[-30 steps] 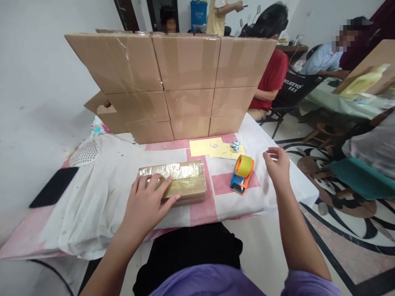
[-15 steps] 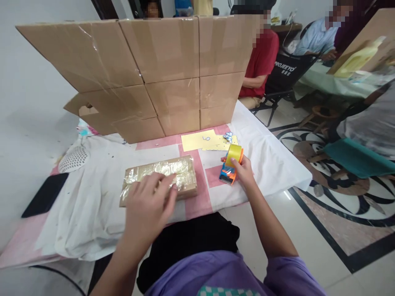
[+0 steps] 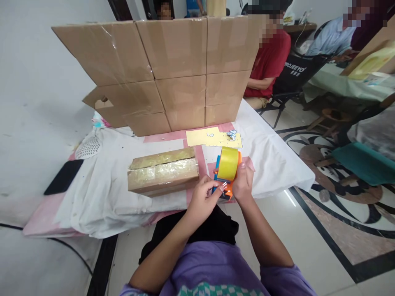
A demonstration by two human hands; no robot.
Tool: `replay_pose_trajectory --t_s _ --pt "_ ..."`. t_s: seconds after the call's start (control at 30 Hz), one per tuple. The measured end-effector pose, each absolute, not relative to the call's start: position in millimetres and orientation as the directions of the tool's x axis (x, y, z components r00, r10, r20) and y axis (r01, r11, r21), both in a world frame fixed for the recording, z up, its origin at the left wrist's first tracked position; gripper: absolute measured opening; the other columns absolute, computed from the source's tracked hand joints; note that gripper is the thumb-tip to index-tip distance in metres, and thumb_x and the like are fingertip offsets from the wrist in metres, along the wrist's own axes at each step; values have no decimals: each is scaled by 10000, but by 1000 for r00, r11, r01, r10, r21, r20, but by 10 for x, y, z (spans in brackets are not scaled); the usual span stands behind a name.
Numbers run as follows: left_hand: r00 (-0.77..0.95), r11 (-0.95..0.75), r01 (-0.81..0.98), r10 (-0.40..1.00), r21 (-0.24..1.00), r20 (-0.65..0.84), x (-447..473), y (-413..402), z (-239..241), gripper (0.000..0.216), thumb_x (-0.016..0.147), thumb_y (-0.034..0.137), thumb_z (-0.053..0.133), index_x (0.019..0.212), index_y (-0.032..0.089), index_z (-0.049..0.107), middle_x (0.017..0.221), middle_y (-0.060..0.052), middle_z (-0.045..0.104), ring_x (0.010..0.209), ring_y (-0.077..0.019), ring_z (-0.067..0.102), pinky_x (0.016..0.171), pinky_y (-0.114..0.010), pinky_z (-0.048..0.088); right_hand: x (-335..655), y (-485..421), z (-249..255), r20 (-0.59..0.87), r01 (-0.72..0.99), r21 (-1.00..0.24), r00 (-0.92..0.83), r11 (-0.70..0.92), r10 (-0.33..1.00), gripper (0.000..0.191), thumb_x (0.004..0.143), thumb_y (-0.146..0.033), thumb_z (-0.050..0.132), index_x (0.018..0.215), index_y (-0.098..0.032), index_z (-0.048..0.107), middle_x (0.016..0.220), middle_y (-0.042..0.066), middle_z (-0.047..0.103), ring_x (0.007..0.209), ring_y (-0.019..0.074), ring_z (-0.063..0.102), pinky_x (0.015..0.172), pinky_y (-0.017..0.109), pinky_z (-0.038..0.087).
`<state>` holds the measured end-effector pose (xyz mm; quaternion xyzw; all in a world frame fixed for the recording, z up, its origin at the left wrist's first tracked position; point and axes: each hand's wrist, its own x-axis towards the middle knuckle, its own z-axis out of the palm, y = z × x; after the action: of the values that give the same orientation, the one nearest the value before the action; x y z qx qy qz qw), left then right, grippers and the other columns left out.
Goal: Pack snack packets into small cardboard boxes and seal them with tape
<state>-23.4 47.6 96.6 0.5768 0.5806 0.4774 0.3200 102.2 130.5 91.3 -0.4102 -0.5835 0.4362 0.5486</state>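
Observation:
My right hand (image 3: 243, 181) grips a blue and orange tape dispenser (image 3: 228, 192) at its right side, held over the table's front edge. A wide roll of yellowish tape (image 3: 228, 163) sits on the dispenser. At the dispenser's lower end, my left hand (image 3: 205, 195) pinches with thumb and fingertips at the tape's free end, where something small and shiny shows. Left of my hands lies a long cardboard box (image 3: 163, 181), with glossy tape across its top and front side. Neither hand touches this box.
A tall cardboard panel (image 3: 182, 74) stands along the table's back. Yellow paper sheets (image 3: 200, 137) lie before it. A black phone (image 3: 63, 176) and a white perforated object (image 3: 89, 148) are at the left. A person in red (image 3: 273, 57) sits beyond the panel.
My left hand has left the box top and moved right to the dispenser. The dispenser has come nearer to me, its roll facing me more. The view has shifted left.

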Motion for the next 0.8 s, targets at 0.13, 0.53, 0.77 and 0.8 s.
replay_pose_trajectory --t_s 0.13,0.53,0.77,0.8 --pt "-147 -165 276 966 947 212 -226 436 1031 240 947 318 628 781 183 736 738 9 453 707 -136 470 656 -261 361 966 1300 898 421 243 -890 110 387 900 580 994 -682 368 592 -267 418 518 -31 402 505 166 404 521 331 388" --pt "-133 -201 301 959 932 250 -169 137 1168 264 929 318 627 712 190 705 856 -38 607 839 -171 592 759 -276 442 1036 1644 1622 292 -152 -914 397 376 870 408 960 -581 501 723 -248 506 696 -15 471 695 181 586 604 282 516" --pt "-33 -58 112 997 992 62 -199 53 1049 245 942 350 597 822 185 732 744 -41 748 676 -170 669 671 -268 506 1020 1493 1632 307 -214 -899 312 381 899 429 935 -597 522 706 -234 506 652 -32 478 583 137 513 547 252 473" --pt "-26 -31 82 999 996 33 -197 42 1014 239 934 352 603 828 177 728 715 -38 740 621 -157 648 622 -254 491 1024 1478 1618 299 -212 -904 308 372 903 437 926 -603 533 693 -235 501 647 -34 471 578 134 499 542 250 466"
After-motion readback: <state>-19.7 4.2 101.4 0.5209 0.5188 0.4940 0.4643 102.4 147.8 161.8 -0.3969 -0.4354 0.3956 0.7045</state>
